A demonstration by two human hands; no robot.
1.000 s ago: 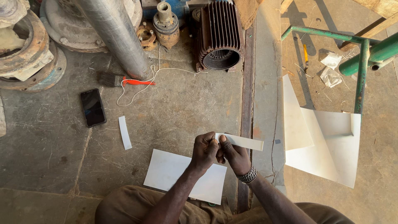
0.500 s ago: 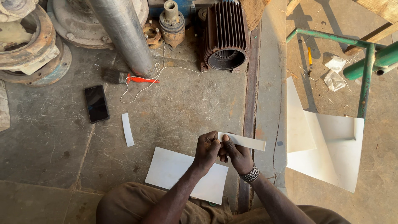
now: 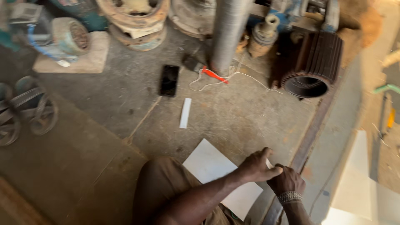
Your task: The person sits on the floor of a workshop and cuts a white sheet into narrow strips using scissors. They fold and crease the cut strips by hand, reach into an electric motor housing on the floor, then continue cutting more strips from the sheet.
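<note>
My left hand [image 3: 257,166] and my right hand [image 3: 285,179] are pressed close together low in the view, fingers closed around a white paper strip of which only a small white bit [image 3: 269,164] shows between them. A metal bracelet sits on my right wrist. Under my left forearm a white sheet [image 3: 210,164] lies flat on the concrete floor beside my knee. A second narrow white strip [image 3: 185,112] lies loose on the floor further away, clear of both hands.
A black phone [image 3: 169,80] lies beyond the loose strip. A grey pipe [image 3: 227,33] stands upright, with a white cord and red clip [image 3: 216,76] at its foot. A finned motor housing [image 3: 313,66] lies at right. A rusty rail [image 3: 306,143] runs beside my hands. White sheets [image 3: 360,187] lie at far right.
The camera has swung left and tilted, so my hands now sit at the lower right. The long strip that stuck out to the right of my hands is now mostly hidden.
</note>
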